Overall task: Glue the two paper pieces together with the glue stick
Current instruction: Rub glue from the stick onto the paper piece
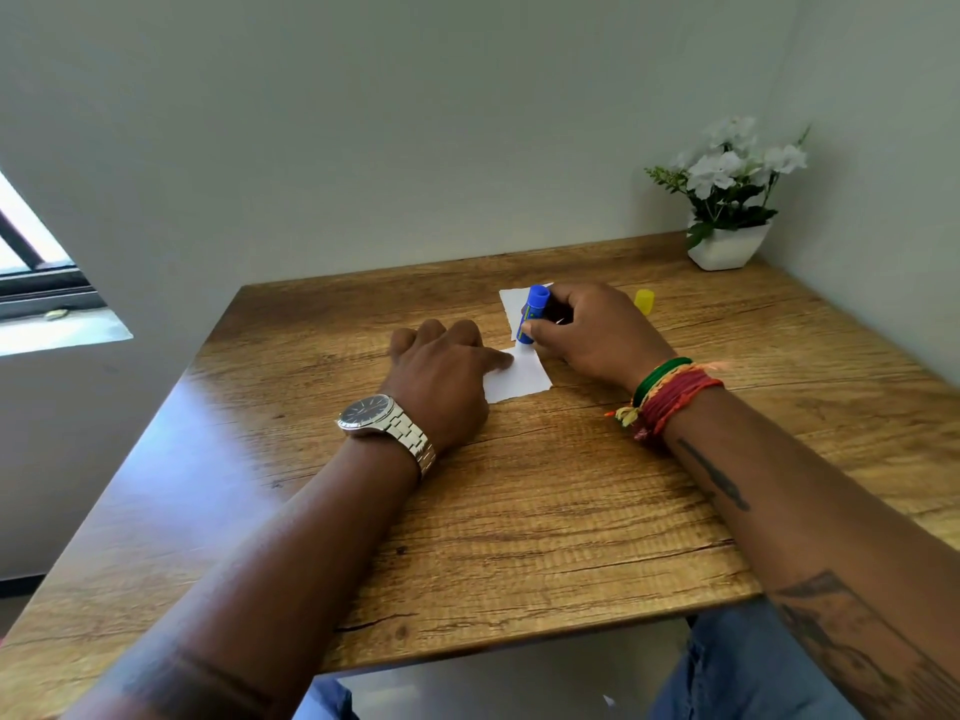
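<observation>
The blue glue stick's lower tip and the far torn white paper piece are partly hidden by the right hand.

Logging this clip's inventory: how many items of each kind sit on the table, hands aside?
Paper pieces: 2, near paper piece and far paper piece
Glue stick: 1, held in the right hand
Yellow cap: 1
Potted flower plant: 1
Total: 5
</observation>
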